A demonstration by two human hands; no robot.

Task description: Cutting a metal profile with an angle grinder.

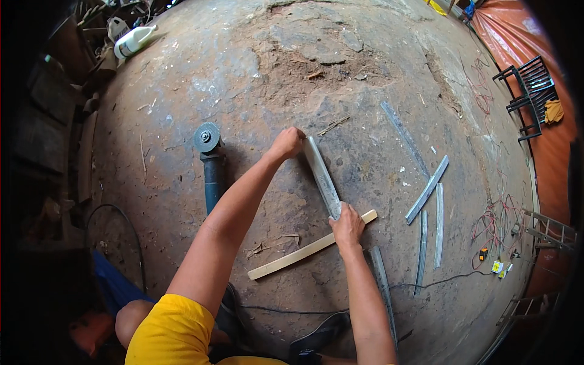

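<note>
My left hand pinches the far end of the metal bar, while my right hand grips the near end with bent fingers, over the right portion of the wooden strip. The bar extends forward of the strip; I cannot tell whether the two touch. The angle grinder lies forward and left of the strip, and loose metal pieces lie to the strip's right.
</note>
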